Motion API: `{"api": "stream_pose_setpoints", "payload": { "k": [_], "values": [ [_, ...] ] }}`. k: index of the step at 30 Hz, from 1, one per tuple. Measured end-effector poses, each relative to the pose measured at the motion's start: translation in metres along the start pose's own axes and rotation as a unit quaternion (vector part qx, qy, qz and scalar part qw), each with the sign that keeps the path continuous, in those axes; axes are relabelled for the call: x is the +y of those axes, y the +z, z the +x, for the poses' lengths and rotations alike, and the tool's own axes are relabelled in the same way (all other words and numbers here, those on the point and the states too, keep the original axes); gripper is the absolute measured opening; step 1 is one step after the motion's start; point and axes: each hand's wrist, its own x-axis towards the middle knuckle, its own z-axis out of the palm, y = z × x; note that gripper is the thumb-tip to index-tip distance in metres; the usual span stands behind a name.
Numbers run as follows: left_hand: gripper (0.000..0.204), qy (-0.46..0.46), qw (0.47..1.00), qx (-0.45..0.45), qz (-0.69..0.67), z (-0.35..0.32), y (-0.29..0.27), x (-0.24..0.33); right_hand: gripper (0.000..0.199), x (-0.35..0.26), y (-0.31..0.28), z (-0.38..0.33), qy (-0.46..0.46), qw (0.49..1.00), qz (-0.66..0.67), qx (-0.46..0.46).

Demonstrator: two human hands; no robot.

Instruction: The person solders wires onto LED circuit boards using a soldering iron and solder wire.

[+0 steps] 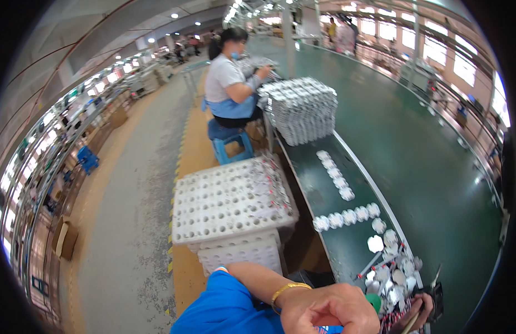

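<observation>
My left hand (330, 309) is at the bottom of the head view, below a gold bracelet and a blue sleeve. Its fingers are curled in, and what they hold, if anything, is hidden. Just beyond it shows a rounded green piece (373, 302). At the lower right, my right hand (420, 312) is partly cut off, its fingers bent beside a thin pale rod; its grip is unclear. A black object (434, 298) is next to it. A heap of small silvery-white scalloped pieces (392, 278) with red-tipped parts lies near both hands on the green bench.
Two rows of joined scalloped pieces (347, 217) (336, 175) lie on the green bench (316, 192). Beyond rises a tall silvery stack (302, 108). White foam trays with holes (224, 206) stand at left. A co-worker (230, 83) sits on a blue stool (233, 147).
</observation>
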Motion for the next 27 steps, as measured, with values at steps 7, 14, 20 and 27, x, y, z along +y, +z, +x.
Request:
{"api": "stream_pose_setpoints", "payload": {
  "k": [7,14,20,27],
  "values": [
    [0.016,0.144,0.983,0.089,-0.068,0.017,0.005,-0.026,0.012,0.002,-0.001,-0.001,0.048,0.998,0.002,-0.037],
    [0.013,0.272,0.947,0.171,-0.014,0.026,0.024,-0.018,0.016,0.025,-0.004,-0.008,0.107,0.989,0.067,0.077],
    [0.015,0.336,0.937,0.046,0.078,0.04,0.01,-0.01,0.023,-0.016,0.029,0.01,0.011,0.99,0.01,0.141],
    [0.022,0.426,0.869,0.167,0.187,0.036,0.02,-0.023,0.033,-0.126,0.031,0.029,0.029,0.995,-0.095,-0.032]
  ]
}}
